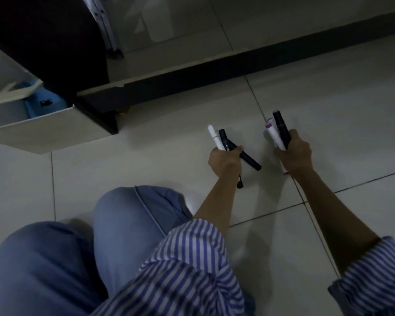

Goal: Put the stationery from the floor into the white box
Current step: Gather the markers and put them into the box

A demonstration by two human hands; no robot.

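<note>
My left hand (225,161) is closed around a bunch of markers (222,139): a white one and black ones, with one black marker (251,161) sticking out sideways to the right. My right hand (294,156) grips a second bunch (279,130), a white marker with a purple band beside a black one, pointing up and away. Both hands hover just above the tiled floor. The white box (43,131) stands open at the left, with a blue object (45,103) and a pale curved item (16,93) inside.
A dark cabinet (55,42) rises above the box, and a dark plinth (214,74) runs diagonally across the floor behind the hands. My knees in blue jeans (89,247) fill the lower left. Pale floor tiles (340,110) spread to the right.
</note>
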